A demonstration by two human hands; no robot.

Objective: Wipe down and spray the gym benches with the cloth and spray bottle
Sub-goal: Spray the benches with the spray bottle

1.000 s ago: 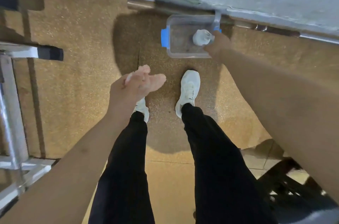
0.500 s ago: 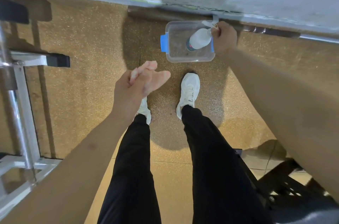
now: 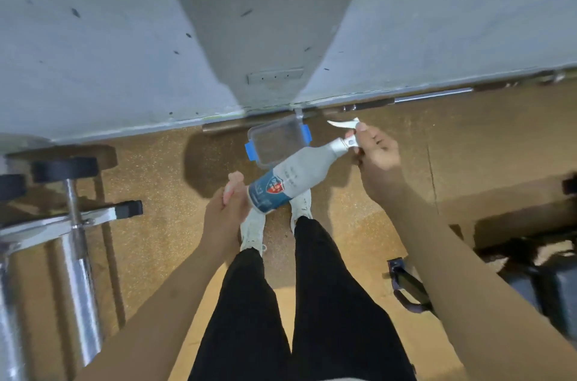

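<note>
Left of both hands stands a chrome steel rack frame (image 3: 75, 224). The left hand (image 3: 228, 209) is empty, with its fingers straight, just beside the base of the white plastic spray bottle with a blue label (image 3: 296, 174). The bottle hangs tilted between the hands, over a clear plastic box with blue clips (image 3: 274, 143). The right hand (image 3: 374, 152) grips its neck below the trigger. Steadying the base with the left hand would likely let the right settle on the trigger. No cloth is in view.
</note>
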